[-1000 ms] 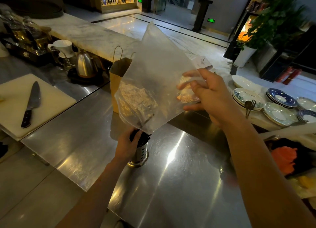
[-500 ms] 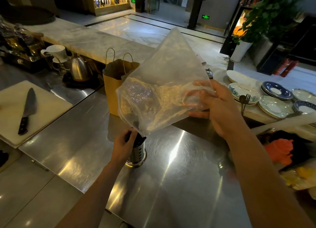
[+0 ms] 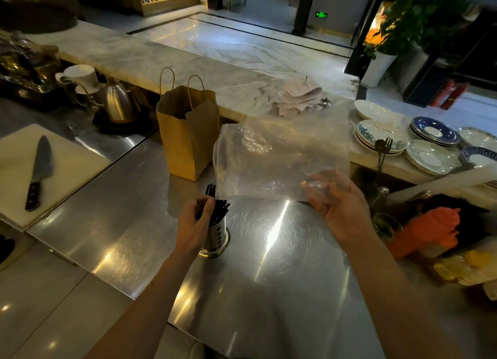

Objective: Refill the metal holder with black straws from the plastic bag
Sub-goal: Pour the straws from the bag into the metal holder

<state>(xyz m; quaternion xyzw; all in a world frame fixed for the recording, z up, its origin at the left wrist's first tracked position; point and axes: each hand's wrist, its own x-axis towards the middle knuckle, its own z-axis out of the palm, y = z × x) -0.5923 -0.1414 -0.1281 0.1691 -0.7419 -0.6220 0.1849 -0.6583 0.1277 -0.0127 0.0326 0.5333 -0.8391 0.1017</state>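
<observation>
Metal holder [image 3: 216, 237] stands upright on the steel counter [image 3: 269, 278], near its left-front part, with a bunch of black straws [image 3: 218, 210] standing in it, tops fanned unevenly above the rim. Left hand [image 3: 193, 224] is curled around the straw bunch at the holder's mouth, fingers closed on the straws. Right hand [image 3: 341, 205] pinches the lower right corner of the clear plastic bag [image 3: 279, 159], which hangs in the air above and to the right of the holder, its lower left edge just above the straw tips; bag looks limp and empty, though glare makes it hard to rule out a stray straw inside. Judged step: transfer looks done or nearly so; what remains is settling and squaring the bunch. Next move probably calls for tapping the straws down level, letting go without tipping the light holder, and setting the bag aside. Behind the holder, a brown paper bag [image 3: 188, 140] stands open. Far left, a knife [image 3: 37, 170] lies on a white cutting board [image 3: 67, 165]. Stacked plates [image 3: 430, 143] sit to the right, well apart.
</observation>
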